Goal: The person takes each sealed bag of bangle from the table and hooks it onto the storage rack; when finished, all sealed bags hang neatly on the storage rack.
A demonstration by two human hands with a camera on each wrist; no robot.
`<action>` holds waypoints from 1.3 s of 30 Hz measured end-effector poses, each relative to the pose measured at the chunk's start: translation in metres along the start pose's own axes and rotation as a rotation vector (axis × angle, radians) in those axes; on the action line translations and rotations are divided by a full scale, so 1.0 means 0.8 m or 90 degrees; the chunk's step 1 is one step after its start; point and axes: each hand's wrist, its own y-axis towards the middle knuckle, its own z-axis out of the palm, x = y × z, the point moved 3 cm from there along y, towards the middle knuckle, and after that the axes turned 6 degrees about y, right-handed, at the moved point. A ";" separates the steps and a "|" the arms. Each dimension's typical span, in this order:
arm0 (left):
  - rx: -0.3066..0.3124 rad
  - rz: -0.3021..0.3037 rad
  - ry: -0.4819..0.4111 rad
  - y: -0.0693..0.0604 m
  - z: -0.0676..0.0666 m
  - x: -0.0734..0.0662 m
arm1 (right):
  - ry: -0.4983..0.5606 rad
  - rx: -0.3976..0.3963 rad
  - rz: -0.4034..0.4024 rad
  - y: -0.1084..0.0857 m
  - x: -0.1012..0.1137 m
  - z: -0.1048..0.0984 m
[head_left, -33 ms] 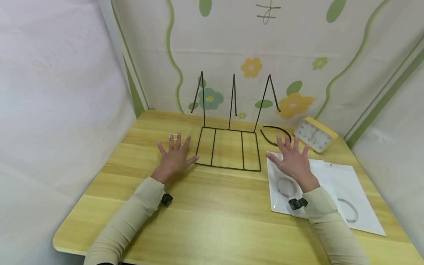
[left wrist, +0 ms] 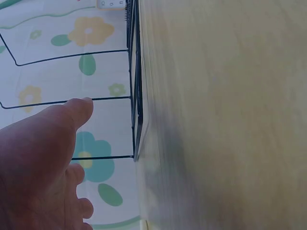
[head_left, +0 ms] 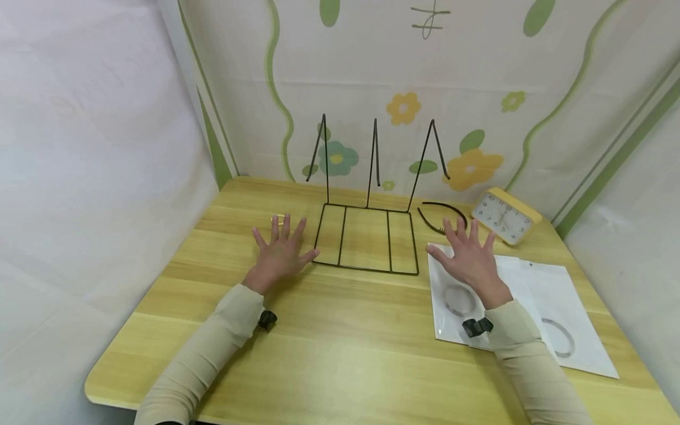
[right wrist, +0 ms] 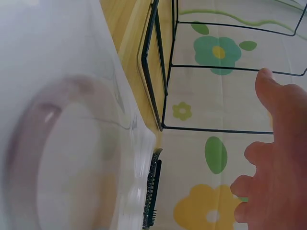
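Observation:
Both hands are raised over the table with fingers spread, and neither holds anything. My left hand (head_left: 278, 257) is by the front left corner of a black wire rack (head_left: 366, 269); its thumb overlaps that corner in the head view. Just beyond its fingertips lies a small yellow ring-shaped band (head_left: 273, 220), partly hidden. Over the left of two white plastic bags (head_left: 438, 321) is my right hand (head_left: 470, 260). A pale ring (head_left: 446, 300) shows in that bag. Behind the right fingers lies a black toothed headband (head_left: 463, 213), partly covered. The right wrist view shows the rack (right wrist: 171, 86) beyond the thumb.
A yellow alarm clock (head_left: 502, 217) leans at the back right. The second white bag (head_left: 581, 301), with another pale ring (head_left: 571, 344), lies at the right. The rack's three bent uprights rise before the flowered cloth (head_left: 404, 59) behind the wooden table (head_left: 329, 354).

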 end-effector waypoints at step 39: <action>-0.012 -0.068 -0.311 0.018 0.025 -0.031 | 0.073 0.149 0.285 -0.107 -0.118 0.003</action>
